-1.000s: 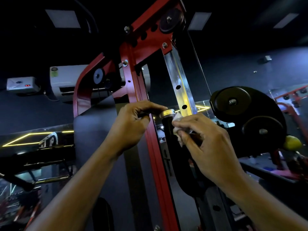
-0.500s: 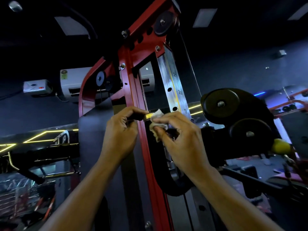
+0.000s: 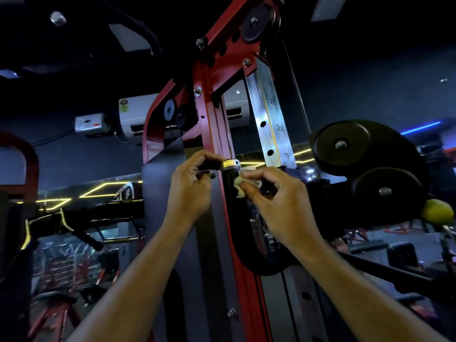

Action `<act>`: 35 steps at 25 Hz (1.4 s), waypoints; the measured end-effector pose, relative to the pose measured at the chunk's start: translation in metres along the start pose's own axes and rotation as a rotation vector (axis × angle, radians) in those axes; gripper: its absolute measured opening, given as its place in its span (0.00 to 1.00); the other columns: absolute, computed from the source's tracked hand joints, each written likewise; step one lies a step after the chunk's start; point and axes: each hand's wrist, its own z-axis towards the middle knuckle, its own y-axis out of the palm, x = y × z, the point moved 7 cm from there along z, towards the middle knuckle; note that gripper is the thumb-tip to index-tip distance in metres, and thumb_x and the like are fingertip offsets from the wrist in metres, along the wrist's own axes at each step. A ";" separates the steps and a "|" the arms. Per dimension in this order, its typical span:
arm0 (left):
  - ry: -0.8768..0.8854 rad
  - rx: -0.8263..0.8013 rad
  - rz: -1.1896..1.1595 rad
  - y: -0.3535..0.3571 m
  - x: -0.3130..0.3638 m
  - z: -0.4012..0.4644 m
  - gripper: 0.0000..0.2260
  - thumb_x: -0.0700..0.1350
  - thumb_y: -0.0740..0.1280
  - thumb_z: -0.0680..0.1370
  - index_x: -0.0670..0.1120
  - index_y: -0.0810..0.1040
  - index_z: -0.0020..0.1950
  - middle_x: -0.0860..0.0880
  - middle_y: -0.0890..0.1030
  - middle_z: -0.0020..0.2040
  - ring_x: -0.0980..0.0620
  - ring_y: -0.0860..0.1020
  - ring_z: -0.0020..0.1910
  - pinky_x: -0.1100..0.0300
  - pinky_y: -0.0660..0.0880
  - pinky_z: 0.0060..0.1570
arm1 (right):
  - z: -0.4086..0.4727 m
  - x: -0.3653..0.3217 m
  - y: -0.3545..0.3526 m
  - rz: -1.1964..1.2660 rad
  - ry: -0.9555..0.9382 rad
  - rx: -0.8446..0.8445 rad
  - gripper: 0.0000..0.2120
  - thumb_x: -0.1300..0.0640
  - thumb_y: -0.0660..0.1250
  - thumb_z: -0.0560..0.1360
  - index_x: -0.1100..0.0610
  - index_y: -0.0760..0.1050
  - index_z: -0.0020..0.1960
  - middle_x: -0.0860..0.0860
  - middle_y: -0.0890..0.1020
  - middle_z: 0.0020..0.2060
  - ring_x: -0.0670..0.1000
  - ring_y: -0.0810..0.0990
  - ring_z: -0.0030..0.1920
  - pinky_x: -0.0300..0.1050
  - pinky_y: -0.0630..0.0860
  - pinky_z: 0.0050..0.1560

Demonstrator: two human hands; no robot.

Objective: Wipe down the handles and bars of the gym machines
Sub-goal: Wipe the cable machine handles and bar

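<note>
Black handle (image 3: 229, 191), beside the red upright (image 3: 209, 134), is steadied at its capped top by the left hand's (image 3: 190, 191) pinch so the right hand (image 3: 276, 201), pinching a cloth (image 3: 243, 185), can rub it.

Left hand (image 3: 191, 191) left of handle (image 3: 230, 183), right hand (image 3: 276, 201) with cloth (image 3: 243, 185) right of it.

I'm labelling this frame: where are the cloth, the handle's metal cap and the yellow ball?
cloth (image 3: 240, 185): head view, crumpled middle beside the fingertips.
metal cap (image 3: 230, 164): head view, its shiny side band.
yellow ball (image 3: 437, 214): head view, its rounded front.
</note>
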 end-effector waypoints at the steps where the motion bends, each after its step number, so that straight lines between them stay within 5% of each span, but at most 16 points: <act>1: -0.010 -0.020 -0.001 0.001 -0.001 0.000 0.25 0.24 0.57 0.76 0.50 0.83 0.54 0.56 0.85 0.53 0.54 0.81 0.57 0.64 0.77 0.57 | -0.008 0.000 0.002 -0.026 -0.015 -0.017 0.09 0.60 0.74 0.75 0.52 0.83 0.55 0.42 0.84 0.50 0.39 0.83 0.54 0.34 0.78 0.55; 7: -0.047 -0.118 0.003 -0.001 0.004 0.001 0.29 0.22 0.53 0.77 0.51 0.82 0.55 0.56 0.83 0.58 0.61 0.79 0.60 0.71 0.73 0.56 | -0.038 0.015 -0.009 0.121 0.290 -0.337 0.06 0.59 0.75 0.73 0.51 0.85 0.50 0.39 0.86 0.47 0.38 0.84 0.49 0.33 0.78 0.57; 14: -0.122 -0.188 0.036 -0.007 0.017 -0.005 0.31 0.22 0.54 0.78 0.56 0.81 0.56 0.66 0.79 0.56 0.76 0.76 0.51 0.73 0.72 0.43 | 0.006 0.014 0.008 0.234 0.306 -0.052 0.06 0.58 0.71 0.77 0.54 0.84 0.54 0.47 0.86 0.45 0.42 0.85 0.48 0.32 0.79 0.48; 19: -0.148 -0.183 0.053 -0.009 0.013 -0.008 0.30 0.24 0.55 0.79 0.57 0.82 0.59 0.63 0.81 0.59 0.75 0.76 0.50 0.59 0.73 0.43 | -0.044 0.040 0.010 0.388 0.530 -0.181 0.04 0.63 0.72 0.76 0.57 0.85 0.49 0.53 0.87 0.41 0.49 0.86 0.43 0.37 0.81 0.44; 22: -0.141 -0.167 0.064 -0.007 0.013 -0.007 0.27 0.26 0.56 0.80 0.55 0.82 0.59 0.65 0.81 0.56 0.72 0.77 0.50 0.67 0.73 0.42 | -0.036 0.039 0.012 0.469 0.580 -0.159 0.04 0.67 0.71 0.76 0.60 0.85 0.46 0.54 0.87 0.38 0.48 0.85 0.38 0.35 0.80 0.40; 27: -0.107 -0.187 0.073 -0.008 -0.004 -0.003 0.28 0.27 0.57 0.80 0.57 0.82 0.62 0.51 0.85 0.55 0.35 0.80 0.47 0.62 0.70 0.46 | 0.013 0.008 0.009 0.228 0.216 0.000 0.05 0.62 0.72 0.77 0.57 0.84 0.51 0.49 0.86 0.43 0.43 0.85 0.44 0.32 0.79 0.46; 30: -0.119 -0.246 0.102 -0.012 -0.004 -0.003 0.32 0.26 0.55 0.80 0.60 0.80 0.65 0.53 0.84 0.56 0.54 0.78 0.37 0.67 0.71 0.38 | -0.014 -0.010 0.010 -0.087 -0.201 -0.044 0.08 0.64 0.70 0.77 0.57 0.83 0.54 0.48 0.82 0.49 0.45 0.81 0.51 0.35 0.77 0.55; 33: -0.089 -0.282 0.100 -0.021 -0.005 -0.005 0.37 0.23 0.55 0.77 0.64 0.78 0.66 0.62 0.79 0.68 0.66 0.76 0.62 0.71 0.73 0.58 | -0.025 -0.023 0.015 -0.383 -0.553 -0.289 0.13 0.63 0.68 0.77 0.60 0.81 0.61 0.51 0.80 0.57 0.48 0.78 0.59 0.42 0.77 0.61; 35: -0.147 -0.197 0.026 -0.032 -0.014 -0.007 0.34 0.24 0.56 0.78 0.59 0.77 0.69 0.62 0.76 0.70 0.68 0.71 0.70 0.68 0.67 0.70 | -0.001 -0.034 0.022 -0.545 -0.700 -0.397 0.15 0.66 0.69 0.75 0.61 0.81 0.61 0.54 0.81 0.58 0.51 0.79 0.59 0.45 0.80 0.58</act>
